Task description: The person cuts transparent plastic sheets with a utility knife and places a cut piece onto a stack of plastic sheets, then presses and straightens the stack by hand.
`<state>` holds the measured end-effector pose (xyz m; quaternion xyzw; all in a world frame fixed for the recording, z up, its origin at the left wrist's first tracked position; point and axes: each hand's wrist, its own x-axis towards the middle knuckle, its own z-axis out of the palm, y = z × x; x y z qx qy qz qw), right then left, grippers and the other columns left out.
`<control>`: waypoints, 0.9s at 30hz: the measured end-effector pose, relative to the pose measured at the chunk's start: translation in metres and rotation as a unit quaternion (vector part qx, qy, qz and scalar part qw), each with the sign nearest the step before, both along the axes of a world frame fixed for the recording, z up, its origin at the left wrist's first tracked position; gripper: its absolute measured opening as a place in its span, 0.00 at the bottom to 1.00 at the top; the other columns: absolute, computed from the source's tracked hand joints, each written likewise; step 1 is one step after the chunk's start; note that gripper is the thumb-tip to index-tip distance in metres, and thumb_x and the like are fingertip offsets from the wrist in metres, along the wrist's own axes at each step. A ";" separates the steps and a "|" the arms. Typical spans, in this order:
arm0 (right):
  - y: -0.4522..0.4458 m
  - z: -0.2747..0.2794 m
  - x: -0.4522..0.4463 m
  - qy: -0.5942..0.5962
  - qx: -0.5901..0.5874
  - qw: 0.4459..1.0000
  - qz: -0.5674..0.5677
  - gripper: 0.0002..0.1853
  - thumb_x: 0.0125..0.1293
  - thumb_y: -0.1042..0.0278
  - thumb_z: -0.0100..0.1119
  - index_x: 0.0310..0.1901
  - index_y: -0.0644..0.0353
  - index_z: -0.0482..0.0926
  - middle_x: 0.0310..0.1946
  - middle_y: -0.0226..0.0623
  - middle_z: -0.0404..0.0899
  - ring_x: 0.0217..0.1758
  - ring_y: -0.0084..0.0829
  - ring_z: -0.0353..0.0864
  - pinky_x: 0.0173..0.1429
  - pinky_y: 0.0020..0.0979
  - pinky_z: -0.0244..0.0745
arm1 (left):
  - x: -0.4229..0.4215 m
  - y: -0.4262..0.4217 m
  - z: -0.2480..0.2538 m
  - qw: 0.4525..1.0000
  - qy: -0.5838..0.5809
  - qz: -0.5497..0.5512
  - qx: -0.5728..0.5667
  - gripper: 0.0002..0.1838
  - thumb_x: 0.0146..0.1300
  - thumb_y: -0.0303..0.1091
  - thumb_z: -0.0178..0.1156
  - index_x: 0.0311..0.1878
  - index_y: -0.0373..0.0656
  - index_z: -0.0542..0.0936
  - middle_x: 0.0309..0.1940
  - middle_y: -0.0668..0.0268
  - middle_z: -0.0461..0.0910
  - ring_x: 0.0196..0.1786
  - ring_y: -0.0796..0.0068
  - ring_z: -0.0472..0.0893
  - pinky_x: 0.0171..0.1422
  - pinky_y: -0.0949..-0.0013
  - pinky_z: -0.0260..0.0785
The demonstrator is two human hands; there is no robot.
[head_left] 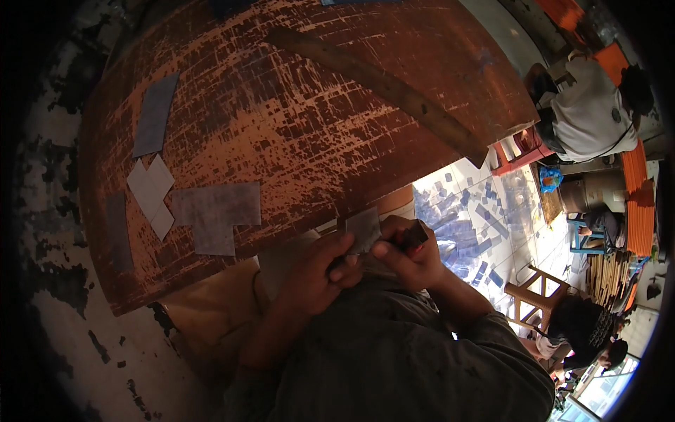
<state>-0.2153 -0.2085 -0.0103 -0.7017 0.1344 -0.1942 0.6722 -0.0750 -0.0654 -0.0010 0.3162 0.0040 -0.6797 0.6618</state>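
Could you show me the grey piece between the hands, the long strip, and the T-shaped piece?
Grey piece [363, 228]: head view, middle of its face.
Long strip [385, 86]: head view, middle of its length.
T-shaped piece [216, 209]: head view, on its wide bar.

I'm seeing an open lane running over the middle of the table [302, 141], between the T-shaped grey piece [216, 211] and the long wooden strip [380, 86]. The strip is slanting toward the right edge, barring any low sweep there. Leftward, the upper grey piece [155, 116], white pieces [151, 190] and narrow dark piece [118, 232] are crowding the surface. Near the edge, a small grey piece [363, 228] is filling the gap between left hand [325, 271] and right hand [415, 264].
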 end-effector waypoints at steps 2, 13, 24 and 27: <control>0.002 -0.004 0.002 -0.008 0.020 1.000 -0.012 0.08 0.70 0.70 0.65 0.36 0.62 0.77 0.21 0.29 0.72 0.25 0.21 0.70 0.31 0.29 0.64 | -0.001 -0.002 0.001 1.000 0.008 -0.001 -0.004 0.18 0.79 0.46 0.49 0.35 0.44 0.73 0.18 0.75 0.60 0.21 0.85 0.58 0.27 0.77 0.49; 0.008 0.004 0.012 0.096 0.026 0.995 -0.008 0.07 0.70 0.68 0.65 0.38 0.63 0.80 0.25 0.33 0.79 0.30 0.22 0.76 0.37 0.30 0.71 | 0.012 0.023 -0.009 0.778 -0.625 -0.014 0.055 0.13 0.72 0.38 0.62 0.33 0.41 0.79 0.24 0.64 0.77 0.27 0.75 0.77 0.35 0.68 0.70; 0.003 0.001 0.015 0.109 -0.079 0.991 -0.003 0.10 0.67 0.71 0.67 0.32 0.65 0.76 0.24 0.35 0.76 0.24 0.25 0.72 0.32 0.30 0.68 | 0.040 0.074 -0.006 0.591 -0.803 0.077 0.031 0.06 0.64 0.34 0.67 0.37 0.42 0.82 0.33 0.61 0.83 0.37 0.62 0.82 0.47 0.60 0.74; -0.022 -0.009 -0.009 0.072 0.060 0.994 -0.063 0.10 0.65 0.76 0.66 0.29 0.63 0.74 0.28 0.33 0.78 0.25 0.23 0.72 0.31 0.26 0.67 | 0.061 0.089 0.009 0.547 -0.776 0.210 0.234 0.06 0.62 0.29 0.66 0.41 0.41 0.83 0.40 0.61 0.83 0.44 0.63 0.81 0.53 0.60 0.73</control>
